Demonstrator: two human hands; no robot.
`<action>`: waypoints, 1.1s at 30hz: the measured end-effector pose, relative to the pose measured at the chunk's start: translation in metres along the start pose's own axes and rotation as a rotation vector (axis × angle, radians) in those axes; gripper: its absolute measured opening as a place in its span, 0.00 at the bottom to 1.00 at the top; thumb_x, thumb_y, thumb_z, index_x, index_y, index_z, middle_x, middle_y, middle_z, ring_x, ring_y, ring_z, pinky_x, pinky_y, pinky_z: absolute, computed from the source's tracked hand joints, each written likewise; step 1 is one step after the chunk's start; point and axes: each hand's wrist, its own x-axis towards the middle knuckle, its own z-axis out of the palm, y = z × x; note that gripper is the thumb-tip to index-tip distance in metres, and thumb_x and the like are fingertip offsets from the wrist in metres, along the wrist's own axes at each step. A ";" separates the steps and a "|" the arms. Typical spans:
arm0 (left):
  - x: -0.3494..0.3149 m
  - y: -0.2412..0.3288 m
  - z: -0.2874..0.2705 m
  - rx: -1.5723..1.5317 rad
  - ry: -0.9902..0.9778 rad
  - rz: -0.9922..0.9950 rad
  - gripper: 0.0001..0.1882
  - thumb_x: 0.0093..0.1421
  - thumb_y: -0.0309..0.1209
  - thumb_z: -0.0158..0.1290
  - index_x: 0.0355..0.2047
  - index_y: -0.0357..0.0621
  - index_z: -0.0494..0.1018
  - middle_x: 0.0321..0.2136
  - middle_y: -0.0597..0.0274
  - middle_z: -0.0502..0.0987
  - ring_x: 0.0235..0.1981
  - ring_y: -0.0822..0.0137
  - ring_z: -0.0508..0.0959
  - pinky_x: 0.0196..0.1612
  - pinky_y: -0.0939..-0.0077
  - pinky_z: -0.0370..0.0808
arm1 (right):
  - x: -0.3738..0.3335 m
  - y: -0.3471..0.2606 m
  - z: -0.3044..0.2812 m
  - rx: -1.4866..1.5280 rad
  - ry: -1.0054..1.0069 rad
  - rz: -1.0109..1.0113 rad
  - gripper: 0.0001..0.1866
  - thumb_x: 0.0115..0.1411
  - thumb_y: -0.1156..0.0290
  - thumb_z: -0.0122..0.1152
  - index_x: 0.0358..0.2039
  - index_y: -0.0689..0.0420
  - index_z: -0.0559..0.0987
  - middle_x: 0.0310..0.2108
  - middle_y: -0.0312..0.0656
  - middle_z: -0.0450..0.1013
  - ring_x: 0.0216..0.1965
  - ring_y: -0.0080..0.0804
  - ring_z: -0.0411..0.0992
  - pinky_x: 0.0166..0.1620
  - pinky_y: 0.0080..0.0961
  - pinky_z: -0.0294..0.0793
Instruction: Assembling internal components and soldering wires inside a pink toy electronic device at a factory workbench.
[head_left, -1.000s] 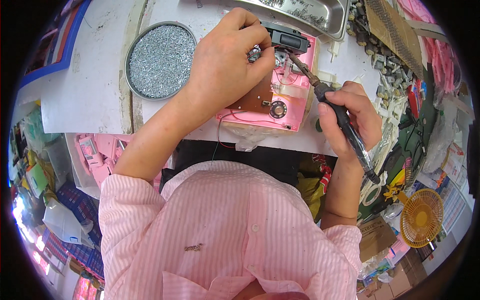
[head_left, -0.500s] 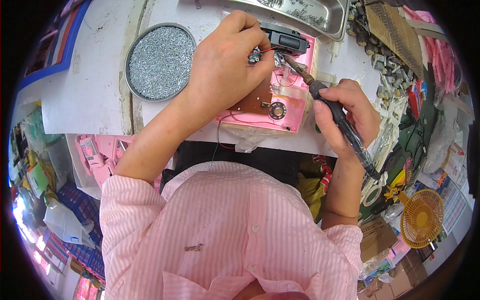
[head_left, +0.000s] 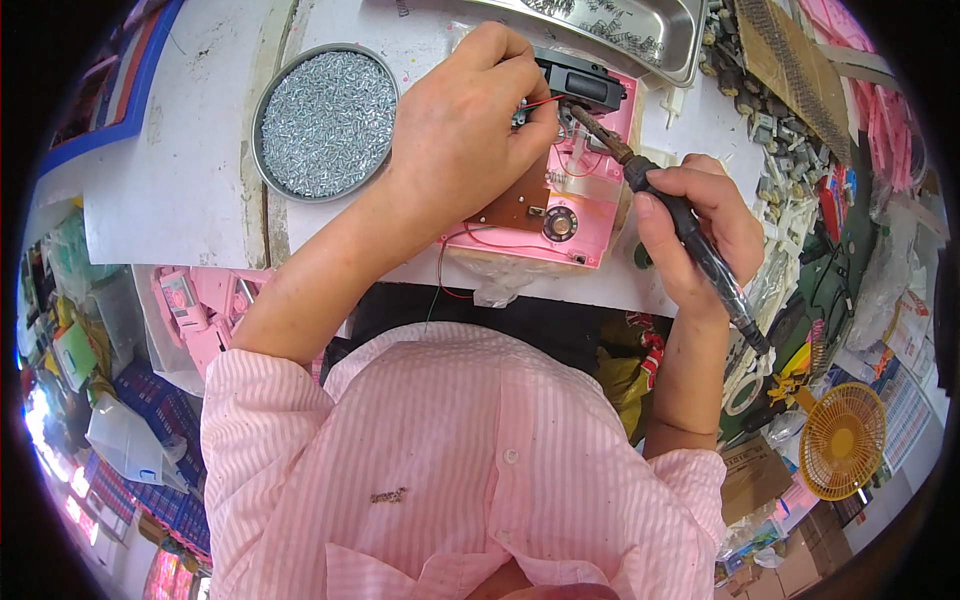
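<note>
On the white desk (head_left: 180,150), an open pink casing (head_left: 593,215) is laid close to the near edge, with a round dish (head_left: 257,135) of small metal pieces (head_left: 328,125) set to its left. The casing's far left corner is covered by the left hand (head_left: 465,130), while a black soldering iron (head_left: 710,265) is clamped in the grip of the right hand (head_left: 728,222), its tip set just beside a black part (head_left: 585,82) at the casing's far end. At the left fingertips a red wire (head_left: 543,102) is seen, but whether that grip is closed on it cannot be told.
</note>
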 end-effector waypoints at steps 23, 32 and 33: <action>0.001 -0.001 -0.003 -0.038 -0.011 0.021 0.06 0.52 0.30 0.62 0.27 0.42 0.78 0.35 0.61 0.77 0.30 0.57 0.79 0.32 0.64 0.77 | -0.002 -0.005 -0.002 -0.023 -0.028 0.025 0.12 0.47 0.78 0.73 0.33 0.59 0.81 0.23 0.38 0.76 0.23 0.29 0.69 0.29 0.24 0.67; 0.000 0.001 -0.003 -0.039 -0.012 0.004 0.06 0.52 0.26 0.63 0.29 0.38 0.77 0.34 0.60 0.74 0.30 0.64 0.77 0.32 0.73 0.74 | 0.002 -0.003 -0.002 -0.016 -0.034 0.021 0.11 0.48 0.77 0.73 0.33 0.58 0.81 0.25 0.39 0.76 0.23 0.29 0.69 0.29 0.23 0.67; 0.000 0.001 -0.003 -0.038 -0.011 0.006 0.06 0.52 0.26 0.63 0.29 0.38 0.77 0.34 0.60 0.74 0.30 0.64 0.77 0.32 0.73 0.74 | 0.002 -0.003 -0.002 -0.017 -0.039 0.023 0.11 0.48 0.77 0.73 0.33 0.58 0.81 0.25 0.39 0.76 0.24 0.29 0.69 0.29 0.23 0.67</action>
